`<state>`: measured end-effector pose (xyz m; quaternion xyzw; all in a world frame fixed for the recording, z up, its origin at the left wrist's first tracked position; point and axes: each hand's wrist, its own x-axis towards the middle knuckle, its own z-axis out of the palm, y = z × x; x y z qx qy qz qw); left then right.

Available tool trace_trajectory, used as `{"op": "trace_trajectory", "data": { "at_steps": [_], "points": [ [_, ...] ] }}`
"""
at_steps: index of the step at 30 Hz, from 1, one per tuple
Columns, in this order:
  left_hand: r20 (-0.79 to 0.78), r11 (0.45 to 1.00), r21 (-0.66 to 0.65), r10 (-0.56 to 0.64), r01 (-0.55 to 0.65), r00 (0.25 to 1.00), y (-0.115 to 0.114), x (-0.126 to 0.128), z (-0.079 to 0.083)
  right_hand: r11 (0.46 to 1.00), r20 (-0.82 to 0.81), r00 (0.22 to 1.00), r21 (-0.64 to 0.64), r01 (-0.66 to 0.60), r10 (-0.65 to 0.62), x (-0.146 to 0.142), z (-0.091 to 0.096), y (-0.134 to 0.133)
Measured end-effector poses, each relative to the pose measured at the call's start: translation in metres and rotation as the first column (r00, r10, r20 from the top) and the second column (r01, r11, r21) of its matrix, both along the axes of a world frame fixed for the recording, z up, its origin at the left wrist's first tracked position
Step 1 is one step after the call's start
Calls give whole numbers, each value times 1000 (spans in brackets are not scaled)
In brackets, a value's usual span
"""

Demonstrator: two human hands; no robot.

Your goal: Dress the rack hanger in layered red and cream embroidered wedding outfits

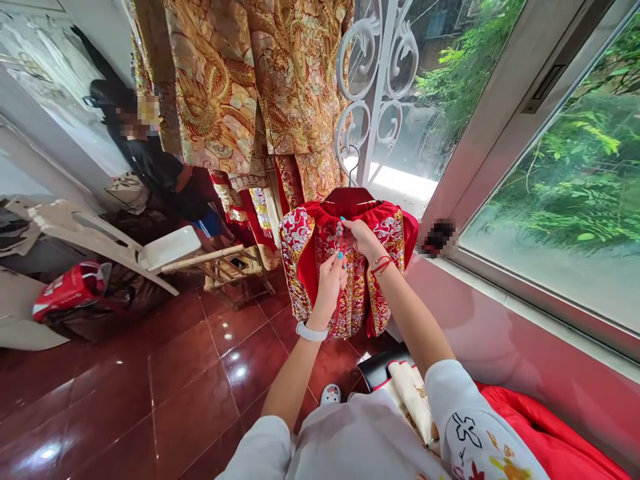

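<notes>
Red embroidered jacket point(357, 300) on a dark hanger point(351, 195), just off centre toward 4 o'clock; hook up at 1 o'clock, by the white scroll grille point(377, 87). Left hand point(333, 273) pinched on a thin red cord point(339, 308) at the jacket front, tail of the cord dangling below it. Right hand point(361, 238) just above at the neckline, fingers curled in, nearly meeting the left; can't tell if clamped on cord or cloth. White band point(311, 332) on left wrist, red string bracelets point(381, 264) on right.

Writing: red bag point(75, 290) at 9 o'clock carries white marks, too small to read. White sleeve point(475, 427) at 4 o'clock has a black flower-like outline plus coloured scribbles.

Gold embroidered garments point(215, 87) hang at 11 to 12 o'clock. Person in dark clothes point(155, 167) at 10. Pale chair point(115, 243) at 9, bamboo stool point(227, 260) between 8 and 9. Folded cream cloth point(413, 390) at 5, red cloth point(545, 427) at 4.
</notes>
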<state>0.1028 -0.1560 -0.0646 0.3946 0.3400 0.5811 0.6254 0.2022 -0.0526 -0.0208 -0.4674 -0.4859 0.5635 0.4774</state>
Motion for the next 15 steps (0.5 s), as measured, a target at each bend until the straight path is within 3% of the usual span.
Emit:
{"op": "trace_trajectory", "data": {
  "at_steps": [2,4,5,7,9,10,12,15],
  "points": [
    [-22,1000,21,-15,15,1000,1,-6,2,1000,45,999,7,-18,18,11,-15,-17],
    [-37,999,34,-35,37,999,1,-10,3,981,186,969,142,135,-160,25,-43,-39],
    [-40,998,36,-47,48,998,0,-12,4,927,269,901,262,270,-339,32,-59,-49],
    [-38,997,33,-62,63,997,-3,-13,6,736,400,629,488,470,-666,42,-89,-62],
    [-34,998,27,-58,59,998,-7,-13,8,605,464,389,615,506,-796,50,-112,-64],
    [-32,998,22,-52,52,998,-9,-14,10,585,477,339,645,492,-811,54,-120,-62],
    [-29,999,7,-37,38,999,-12,-15,12,582,461,357,677,449,-812,62,-128,-56],
    [-28,1000,-13,-28,27,999,-14,-17,13,604,419,463,695,390,-781,75,-133,-49]
  ]
}}
